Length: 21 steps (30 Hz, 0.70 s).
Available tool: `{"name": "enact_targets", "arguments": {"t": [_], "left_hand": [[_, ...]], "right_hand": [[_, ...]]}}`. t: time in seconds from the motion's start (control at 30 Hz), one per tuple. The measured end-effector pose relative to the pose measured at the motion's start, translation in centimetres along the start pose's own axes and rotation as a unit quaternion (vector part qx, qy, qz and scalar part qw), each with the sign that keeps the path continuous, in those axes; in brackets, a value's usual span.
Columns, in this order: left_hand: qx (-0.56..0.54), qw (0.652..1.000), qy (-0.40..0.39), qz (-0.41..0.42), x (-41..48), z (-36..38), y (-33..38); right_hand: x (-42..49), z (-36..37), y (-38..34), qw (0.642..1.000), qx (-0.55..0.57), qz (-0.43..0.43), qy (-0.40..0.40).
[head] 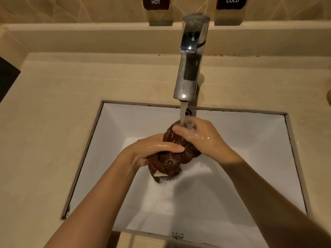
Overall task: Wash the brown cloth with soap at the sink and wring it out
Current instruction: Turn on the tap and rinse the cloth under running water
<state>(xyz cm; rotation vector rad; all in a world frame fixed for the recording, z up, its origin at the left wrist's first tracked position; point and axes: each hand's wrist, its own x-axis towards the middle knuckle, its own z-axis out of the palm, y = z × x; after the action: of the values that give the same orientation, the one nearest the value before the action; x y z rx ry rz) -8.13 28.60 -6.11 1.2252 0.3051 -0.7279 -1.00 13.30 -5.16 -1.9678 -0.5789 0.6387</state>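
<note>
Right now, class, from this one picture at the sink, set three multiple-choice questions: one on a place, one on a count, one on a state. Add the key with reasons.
1. Where does the water from the tap land?
A. on the counter
B. on the far end of the cloth
C. on the left wrist

2. How many hands grip the cloth?
A. none
B. one
C. two

3. What state is the tap in?
A. running
B. off
C. taken apart

Key:
1 B: the stream meets the cloth's far end, right at the right hand.
2 C: the left hand and the right hand both wrap round the twisted cloth.
3 A: a steady stream falls from the spout.
</note>
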Motion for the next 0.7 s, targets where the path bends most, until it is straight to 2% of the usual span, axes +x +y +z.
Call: {"name": "enact_targets", "arguments": {"t": [0.07, 0.2, 0.27, 0.33, 0.43, 0.5, 0.6, 0.7], "left_hand": [[-0.054, 0.998, -0.018, -0.028, -0.1, -0.4, -0.6], [-0.144, 0.988, -0.012, -0.054, -0.5, -0.5, -2.2], [-0.162, 0.985, -0.016, -0.052, -0.8, -0.1, -2.1], [-0.124, 0.992, -0.036, -0.018, -0.9, 0.2, -1.9], [-0.094, 0.993, 0.062, 0.04, -0.7, 0.0, -1.9], [-0.118, 0.983, 0.116, 0.082, -0.6, 0.2, -1.8], [-0.206, 0.955, 0.17, 0.131, -0.4, 1.8, -0.8], [-0.207, 0.926, 0.29, 0.125, 0.4, 3.2, -0.4]], "right_hand": [[0.2, 0.1, -0.1, 0.998, 0.018, 0.028, 0.051], [0.4, 0.5, -0.7, 0.979, 0.155, 0.04, 0.127], [0.6, 0.7, -0.6, 0.976, 0.15, 0.037, 0.15], [0.7, 0.7, -0.2, 0.975, 0.123, 0.05, 0.179], [0.5, 0.4, 0.6, 0.976, 0.014, 0.039, 0.214], [0.0, 0.3, 0.7, 0.979, -0.02, 0.01, 0.202], [-1.2, 1.0, 0.4, 0.99, 0.048, -0.033, 0.129], [-2.8, 2.8, 0.1, 0.989, 0.105, -0.067, 0.085]]}}
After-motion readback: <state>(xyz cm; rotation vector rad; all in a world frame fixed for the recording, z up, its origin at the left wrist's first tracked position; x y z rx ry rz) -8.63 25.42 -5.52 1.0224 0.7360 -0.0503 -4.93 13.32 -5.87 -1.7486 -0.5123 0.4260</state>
